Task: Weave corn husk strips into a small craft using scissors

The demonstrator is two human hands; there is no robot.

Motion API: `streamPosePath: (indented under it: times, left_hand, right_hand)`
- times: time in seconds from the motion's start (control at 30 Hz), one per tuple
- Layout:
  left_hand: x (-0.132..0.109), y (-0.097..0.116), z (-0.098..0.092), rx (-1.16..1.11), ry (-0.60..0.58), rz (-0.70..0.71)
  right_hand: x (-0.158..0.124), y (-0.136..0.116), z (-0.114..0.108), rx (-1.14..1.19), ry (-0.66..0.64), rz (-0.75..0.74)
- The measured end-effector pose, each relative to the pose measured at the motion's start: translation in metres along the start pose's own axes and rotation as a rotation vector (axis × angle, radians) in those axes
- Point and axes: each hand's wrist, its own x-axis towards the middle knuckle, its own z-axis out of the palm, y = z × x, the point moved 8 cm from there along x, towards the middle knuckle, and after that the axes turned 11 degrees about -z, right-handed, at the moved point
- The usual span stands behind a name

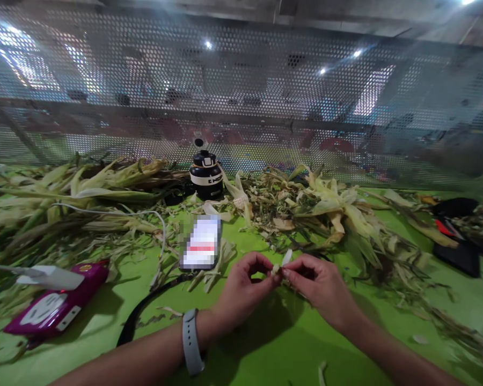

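Note:
My left hand and my right hand meet over the green table, fingertips pinched together on a small pale piece of corn husk. Both hands are closed on it. A grey watch sits on my left wrist. A phone lies face up just beyond my left hand.
Heaps of corn husks and stalks cover the back of the table. A black-and-white bottle stands at the rear by a perforated metal screen. A magenta device with a white cable lies left; black items lie right.

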Motion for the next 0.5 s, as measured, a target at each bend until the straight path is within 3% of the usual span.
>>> streamPosePath:
  times: [0.1,0.33,0.5]
  left_hand:
    - [-0.002,0.002,-0.001,0.065,0.035,0.035]
    - [0.002,-0.004,0.001,0.083,0.012,0.035]
    - [0.003,-0.005,-0.001,0.048,-0.001,0.013]
  right_hand:
    - [0.000,-0.003,0.000,-0.035,-0.013,-0.033]
    - [-0.002,-0.019,0.002,-0.245,-0.096,-0.269]
    - [-0.002,-0.019,0.001,-0.190,-0.130,-0.245]
